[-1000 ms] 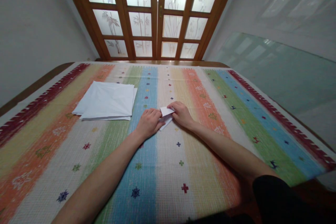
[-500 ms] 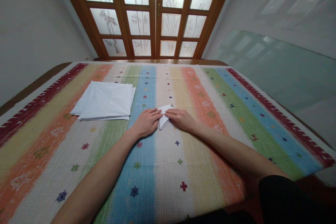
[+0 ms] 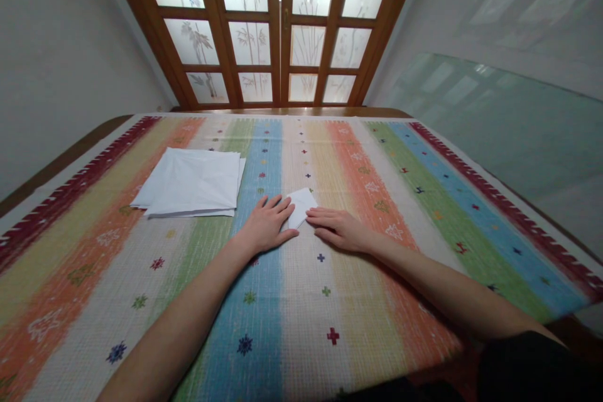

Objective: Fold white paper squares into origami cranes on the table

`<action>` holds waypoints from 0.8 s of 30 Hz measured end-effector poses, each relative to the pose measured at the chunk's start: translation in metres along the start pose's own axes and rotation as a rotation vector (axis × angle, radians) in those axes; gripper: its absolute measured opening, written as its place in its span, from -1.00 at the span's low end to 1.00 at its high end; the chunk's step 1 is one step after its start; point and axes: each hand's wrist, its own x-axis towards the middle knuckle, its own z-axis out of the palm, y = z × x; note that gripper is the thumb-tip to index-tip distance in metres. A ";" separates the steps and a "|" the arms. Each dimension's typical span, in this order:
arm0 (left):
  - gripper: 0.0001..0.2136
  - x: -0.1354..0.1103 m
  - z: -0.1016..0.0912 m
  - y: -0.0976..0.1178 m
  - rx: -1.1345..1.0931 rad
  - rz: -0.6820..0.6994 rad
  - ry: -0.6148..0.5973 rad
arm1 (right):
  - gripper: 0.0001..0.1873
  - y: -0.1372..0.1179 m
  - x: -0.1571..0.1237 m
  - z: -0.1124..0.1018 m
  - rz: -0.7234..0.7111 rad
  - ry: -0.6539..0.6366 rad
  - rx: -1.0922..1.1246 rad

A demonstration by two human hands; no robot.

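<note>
A small folded piece of white paper [image 3: 301, 202] lies on the striped tablecloth in the middle of the view. My left hand [image 3: 269, 225] rests flat over its left side, fingers spread and the thumb stretched out below the paper. On the other side, my right hand [image 3: 342, 228] is laid low on the cloth with its fingers extended, their tips at the paper's lower right edge. Neither hand grips the paper. The paper's left part is hidden under the left fingers.
Left of my hands sits a stack of larger white paper sheets [image 3: 195, 182], slightly misaligned. The tablecloth [image 3: 301, 326] has coloured stripes and small motifs. Beyond the table stand wooden doors [image 3: 277, 44] with frosted panes. A glass panel [image 3: 509, 113] leans at the right wall.
Both hands have come off their hold on the paper's middle. My left hand has flattened and spread; my right hand has shifted right and towards me. The paper shows a wider, flatter shape.
</note>
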 end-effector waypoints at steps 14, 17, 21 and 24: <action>-0.40 -0.002 0.001 0.001 -0.076 0.028 0.051 | -0.63 0.014 0.046 0.011 0.513 0.240 0.137; -0.42 -0.003 -0.001 0.001 -0.092 0.031 0.045 | -0.69 0.014 0.047 0.011 0.432 0.213 0.024; -0.57 -0.003 -0.004 0.000 -0.110 0.031 0.029 | -0.80 0.015 0.041 0.006 0.273 0.287 -0.205; -0.63 -0.002 -0.004 -0.001 -0.116 0.022 0.046 | -0.83 0.019 0.037 0.004 0.183 0.271 -0.296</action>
